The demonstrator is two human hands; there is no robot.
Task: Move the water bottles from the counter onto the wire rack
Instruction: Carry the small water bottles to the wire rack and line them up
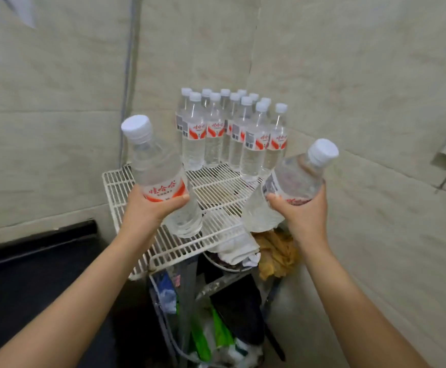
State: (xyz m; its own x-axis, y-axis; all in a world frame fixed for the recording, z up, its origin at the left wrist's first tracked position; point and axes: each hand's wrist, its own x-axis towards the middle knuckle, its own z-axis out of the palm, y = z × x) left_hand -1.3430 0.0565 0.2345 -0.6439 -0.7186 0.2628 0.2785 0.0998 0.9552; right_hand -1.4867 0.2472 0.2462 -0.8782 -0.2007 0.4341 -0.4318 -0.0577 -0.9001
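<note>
With a dozen-odd bottles (232, 134) already standing at the wire rack's (216, 192) 12 o'clock end, left hand (147, 208) and right hand (300, 212) each grip one more bottle above it. Counter (30, 261) at 8 o'clock; remaining stock can't tell.

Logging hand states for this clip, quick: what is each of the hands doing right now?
Left hand: grips a clear plastic water bottle with white cap, held tilted above the white wire rack.
Right hand: grips another clear white-capped water bottle, also tilted.
</note>
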